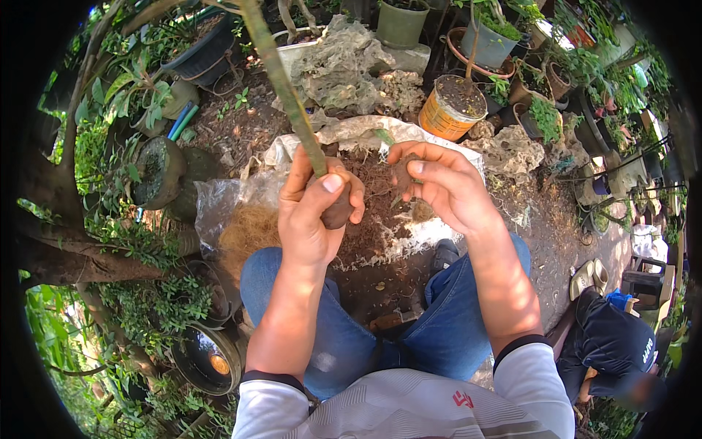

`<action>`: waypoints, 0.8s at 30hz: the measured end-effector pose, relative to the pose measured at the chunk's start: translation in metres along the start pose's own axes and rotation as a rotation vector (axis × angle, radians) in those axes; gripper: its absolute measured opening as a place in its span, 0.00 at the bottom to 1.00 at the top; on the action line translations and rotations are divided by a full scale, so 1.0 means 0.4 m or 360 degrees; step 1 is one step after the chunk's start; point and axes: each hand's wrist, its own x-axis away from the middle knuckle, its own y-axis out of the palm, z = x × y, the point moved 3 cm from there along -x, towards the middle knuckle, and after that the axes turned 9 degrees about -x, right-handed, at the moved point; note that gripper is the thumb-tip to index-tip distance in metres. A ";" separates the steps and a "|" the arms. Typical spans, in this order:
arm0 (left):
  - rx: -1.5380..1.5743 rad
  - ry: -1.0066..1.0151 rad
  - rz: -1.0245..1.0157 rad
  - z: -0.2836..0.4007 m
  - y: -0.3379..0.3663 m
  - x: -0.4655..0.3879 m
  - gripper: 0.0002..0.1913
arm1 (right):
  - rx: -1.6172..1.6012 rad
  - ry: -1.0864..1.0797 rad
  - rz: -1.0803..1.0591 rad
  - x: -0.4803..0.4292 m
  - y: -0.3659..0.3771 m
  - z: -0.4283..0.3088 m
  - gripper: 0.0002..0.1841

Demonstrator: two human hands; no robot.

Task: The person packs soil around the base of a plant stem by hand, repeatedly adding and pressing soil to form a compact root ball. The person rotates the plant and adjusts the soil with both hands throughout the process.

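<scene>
My left hand is closed around the lower end of a greenish woody stem, with a ball of dark soil at its base against the fingers. The stem leans up and to the left, out of the picture. To its right my right hand pinches a crumbly clump of brown soil between thumb and fingers. Below both hands lies a whitish woven sack with loose brown soil and fine roots. A heap of tan fibre is beside it, left of my left hand.
Clear plastic film lies at the left. Rough rocks, an orange bucket with a plant and several plant pots stand beyond the sack. At the lower right sits another person in dark clothing, near pale shoes.
</scene>
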 end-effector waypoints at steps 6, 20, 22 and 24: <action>-0.0527 0.0136 0.0091 0.042 -0.020 -0.015 0.28 | -0.0012 -0.0012 0.0012 -0.004 -0.017 -0.008 0.17; -0.1046 -0.0243 0.0120 0.003 0.010 -0.014 0.29 | 0.0138 0.0063 -0.0015 -0.005 0.008 0.020 0.13; -0.1047 -0.0289 0.0143 0.002 0.006 -0.011 0.28 | 0.0142 0.0064 -0.0015 -0.005 0.007 0.021 0.13; -0.1050 -0.0287 0.0126 0.007 0.005 -0.008 0.28 | 0.0119 0.0055 -0.0005 -0.005 0.006 0.020 0.13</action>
